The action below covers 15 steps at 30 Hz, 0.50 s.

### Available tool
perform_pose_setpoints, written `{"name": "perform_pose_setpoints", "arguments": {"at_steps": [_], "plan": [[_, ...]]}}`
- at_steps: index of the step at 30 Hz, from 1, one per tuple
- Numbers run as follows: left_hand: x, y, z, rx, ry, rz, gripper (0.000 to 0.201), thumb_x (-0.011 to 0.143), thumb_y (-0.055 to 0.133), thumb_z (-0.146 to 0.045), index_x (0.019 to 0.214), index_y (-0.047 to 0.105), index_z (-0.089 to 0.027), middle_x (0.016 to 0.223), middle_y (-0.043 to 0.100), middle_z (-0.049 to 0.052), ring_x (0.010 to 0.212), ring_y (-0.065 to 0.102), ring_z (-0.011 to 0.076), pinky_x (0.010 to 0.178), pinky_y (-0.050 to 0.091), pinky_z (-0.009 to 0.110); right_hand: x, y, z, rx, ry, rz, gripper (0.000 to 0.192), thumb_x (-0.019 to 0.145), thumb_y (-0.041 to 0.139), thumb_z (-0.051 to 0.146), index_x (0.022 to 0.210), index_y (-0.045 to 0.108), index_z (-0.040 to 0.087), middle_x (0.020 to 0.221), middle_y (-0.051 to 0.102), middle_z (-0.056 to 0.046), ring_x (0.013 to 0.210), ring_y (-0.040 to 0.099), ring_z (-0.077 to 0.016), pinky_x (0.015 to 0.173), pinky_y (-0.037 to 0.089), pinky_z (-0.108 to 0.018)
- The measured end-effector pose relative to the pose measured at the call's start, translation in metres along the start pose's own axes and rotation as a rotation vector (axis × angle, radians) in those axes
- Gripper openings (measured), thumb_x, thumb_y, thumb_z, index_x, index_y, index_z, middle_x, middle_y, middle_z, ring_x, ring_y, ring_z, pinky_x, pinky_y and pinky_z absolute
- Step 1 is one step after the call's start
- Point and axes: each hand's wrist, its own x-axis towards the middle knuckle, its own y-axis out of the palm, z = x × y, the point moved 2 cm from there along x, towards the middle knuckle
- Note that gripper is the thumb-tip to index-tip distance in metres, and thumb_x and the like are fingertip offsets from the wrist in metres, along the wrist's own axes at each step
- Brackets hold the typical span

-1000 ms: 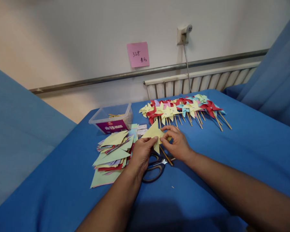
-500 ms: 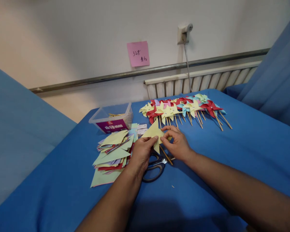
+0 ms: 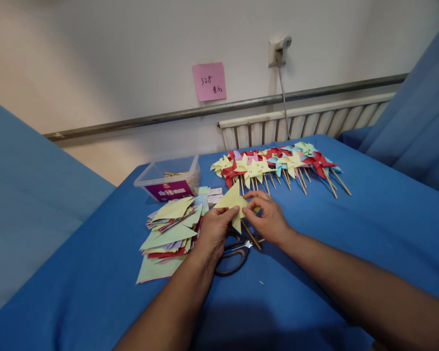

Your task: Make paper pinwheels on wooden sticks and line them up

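Both the left hand (image 3: 212, 233) and the right hand (image 3: 269, 218) pinch a yellow paper (image 3: 232, 200) above the scissors (image 3: 233, 253) (partly hidden); the pink note (image 3: 209, 81) bears unreadable handwriting.

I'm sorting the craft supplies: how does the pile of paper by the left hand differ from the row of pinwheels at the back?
The paper pile is loose, flat cut sheets stacked untidily; the pinwheels are folded into shape. The pile has no sticks; each pinwheel sits on a wooden stick. The pile lies near the left hand; the pinwheels lie farther back, in a row. Both share yellow, red and green colours and rest on the blue table.
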Motion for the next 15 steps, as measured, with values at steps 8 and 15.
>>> {"name": "perform_pose_setpoints", "arguments": {"at_steps": [8,15], "plan": [[0.0001,-0.0001,-0.0014,0.095,0.036,0.006,0.029,0.057,0.08,-0.034,0.068,0.07,-0.01,0.058,0.066,0.006,0.047,0.056,0.0137,0.048,0.042,0.025,-0.0007,-0.0002,0.0018,0.007,-0.009,0.011,0.014,0.078,0.061,0.021,0.065,0.055,0.022,0.101,0.064,-0.006,0.098,0.06,-0.0223,0.091,0.046,-0.043],[-0.0043,0.0009,-0.0084,0.106,0.004,0.028,0.024,0.058,0.076,-0.028,0.072,0.069,-0.01,0.063,0.069,0.007,0.048,0.058,0.0147,0.05,0.044,0.026,0.0049,-0.0056,-0.006,0.28,0.199,-0.042,0.024,0.078,0.065,0.035,0.097,0.057,0.022,0.108,0.065,-0.008,0.101,0.061,-0.0224,0.087,0.05,-0.04]]}}
